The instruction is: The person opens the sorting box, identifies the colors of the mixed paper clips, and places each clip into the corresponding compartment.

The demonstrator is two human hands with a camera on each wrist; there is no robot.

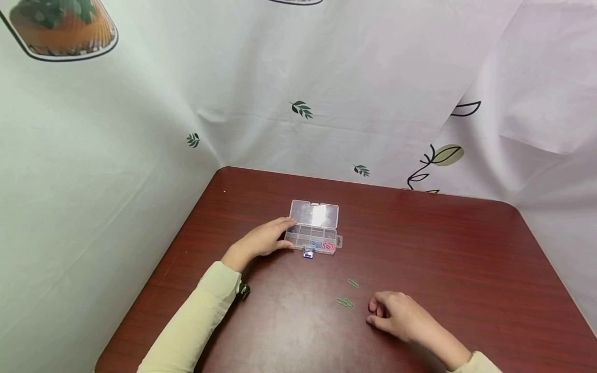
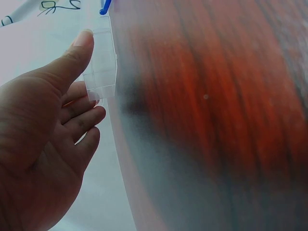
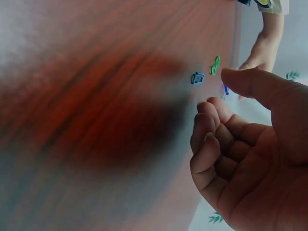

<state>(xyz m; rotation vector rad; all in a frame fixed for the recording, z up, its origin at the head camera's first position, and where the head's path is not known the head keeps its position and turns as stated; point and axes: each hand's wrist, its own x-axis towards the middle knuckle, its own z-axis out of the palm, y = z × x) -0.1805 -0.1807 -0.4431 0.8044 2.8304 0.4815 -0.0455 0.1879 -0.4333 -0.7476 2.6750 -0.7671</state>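
A clear plastic compartment box [image 1: 303, 241] lies on the table with its hinged lid [image 1: 313, 214] raised back. Blue paper clips [image 1: 315, 244] and pink paper clips [image 1: 328, 246] sit in adjoining front compartments at its right. My left hand [image 1: 267, 237] holds the box's left end, thumb at the front and fingers behind. In the left wrist view the thumb [image 2: 79, 48] lies along the box's side. My right hand [image 1: 398, 316] hovers over the table with loosely curled fingers and nothing in them. Left of it lie several green paper clips [image 1: 345, 302], one [image 1: 353, 283] apart from the others.
The dark red-brown table [image 1: 448, 248] extends on both sides of the box. White cloth [image 1: 364, 93] with printed leaves hangs behind and at the sides. A blue latch [image 1: 308, 252] sticks out from the box's front, and a hang tab [image 1: 339, 241] from its right end.
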